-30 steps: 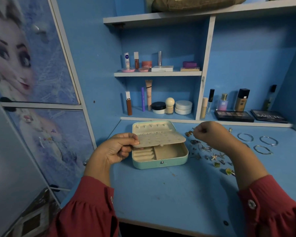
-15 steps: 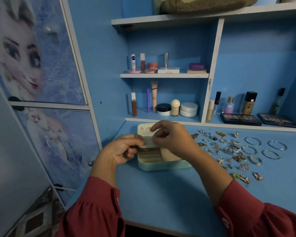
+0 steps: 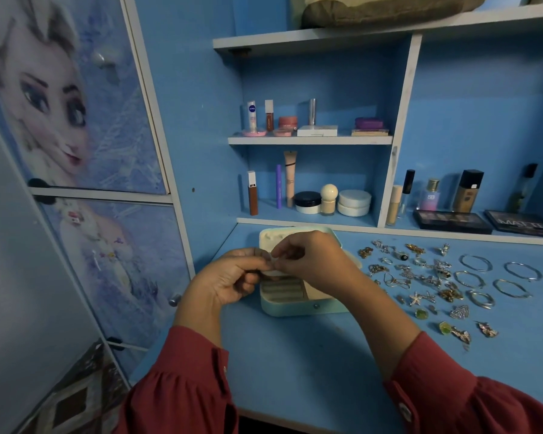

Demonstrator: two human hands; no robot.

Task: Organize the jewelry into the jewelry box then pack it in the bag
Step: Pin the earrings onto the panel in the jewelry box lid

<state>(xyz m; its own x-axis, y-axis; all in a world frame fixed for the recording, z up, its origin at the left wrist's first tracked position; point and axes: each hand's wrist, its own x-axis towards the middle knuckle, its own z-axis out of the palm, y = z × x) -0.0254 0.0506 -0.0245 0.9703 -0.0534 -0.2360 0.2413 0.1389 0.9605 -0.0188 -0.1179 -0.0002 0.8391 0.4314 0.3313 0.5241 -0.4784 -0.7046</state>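
Since the earlier frame the right hand [image 3: 308, 264] has come from the jewelry [image 3: 420, 280] to meet the left hand [image 3: 232, 277] over the open jewelry box [image 3: 298, 305] on the surface [image 3: 295, 355]. Both pinch its pale flap; what the right holds is hidden. Best to steady the flap and seat the piece gently.

The word "NIVEA" is showing in a blue circle on the white tube [image 3: 252, 116], standing on the shelf far above the fingers. "MATTE" is reading on the dark palette [image 3: 521, 226], well to the right of the fingers. The letters "SB" are appearing on the small pink bottle [image 3: 430, 197], left of that palette.
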